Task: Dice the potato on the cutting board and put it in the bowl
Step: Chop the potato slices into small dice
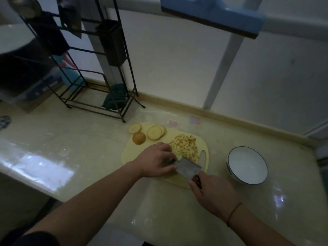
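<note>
Head view looks down on two bare forearms meeting over a pale yellow plastic cutting board [130, 153] on a glossy cream countertop [74, 139]. Fingers of the right hand [212, 192] are curled round the dark wooden handle of a broad steel cleaver [187, 168], gripping it close to where the blade begins; a thin cord bracelet [233, 211] circles that wrist. Fingers of the left hand [156, 161] are bent, their tips pressing down on a small pale piece of potato [178, 155] right against the flat of the blade, with the thumb lying against the cleaver's near end. Just beyond the blade, a heap of small yellow potato dice [186, 144] covers the right part of the board, beside its oval handle slot [203, 156]. At the far left end of the board lie a fanned stack of round potato slices [156, 132], a single slice [134, 128] overhanging the edge, and a rounded brown-skinned end piece [139, 138]. To the right of the board, apart from it, stands a white ceramic bowl with a dark rim [247, 165], holding no dice. Further back on the counter stands a black wire rack [99, 68] with a dark green cloth [115, 96] bunched at its foot, against a white wall [177, 68].
</note>
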Available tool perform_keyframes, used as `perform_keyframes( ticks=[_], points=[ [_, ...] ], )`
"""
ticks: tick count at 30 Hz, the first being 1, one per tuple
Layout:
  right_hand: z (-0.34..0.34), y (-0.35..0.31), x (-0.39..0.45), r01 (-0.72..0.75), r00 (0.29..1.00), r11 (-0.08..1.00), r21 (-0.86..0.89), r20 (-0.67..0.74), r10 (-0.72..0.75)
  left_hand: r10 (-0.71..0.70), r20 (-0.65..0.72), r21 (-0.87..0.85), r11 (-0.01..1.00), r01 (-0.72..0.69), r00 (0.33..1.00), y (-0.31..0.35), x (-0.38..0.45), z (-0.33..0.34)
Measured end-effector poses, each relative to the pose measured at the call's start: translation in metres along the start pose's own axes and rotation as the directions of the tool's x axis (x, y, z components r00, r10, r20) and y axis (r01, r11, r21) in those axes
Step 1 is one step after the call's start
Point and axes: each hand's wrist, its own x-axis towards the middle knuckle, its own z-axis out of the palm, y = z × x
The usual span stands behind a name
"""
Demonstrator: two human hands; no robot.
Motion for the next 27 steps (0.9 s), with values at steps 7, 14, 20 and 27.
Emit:
perform_keyframes(
  ticks=[7,14,20,27],
  points=[
    [-0.013,-0.006,0.000,-0.006,0.997,0.999,-0.047,0.079,0.010,-0.059,0.090,-0.028,0.998,0.062,0.994,-0.001,0.010,0.001],
    [-0.019,-0.006,0.001,-0.015,0.994,0.999,-0.052,0.104,0.021,-0.008,-0.024,-0.062,0.998,0.006,1.000,-0.001,0.005,-0.003],
    [-0.022,-0.009,-0.001,-0.013,0.993,0.998,-0.060,0.115,0.020,0.109,0.002,-0.048,0.993,-0.109,0.994,0.008,-0.001,0.007],
    [-0.018,-0.011,-0.003,0.001,0.994,0.999,-0.055,0.112,0.005,-0.067,0.153,0.093,0.994,0.053,0.986,0.012,0.009,0.012]
  ],
)
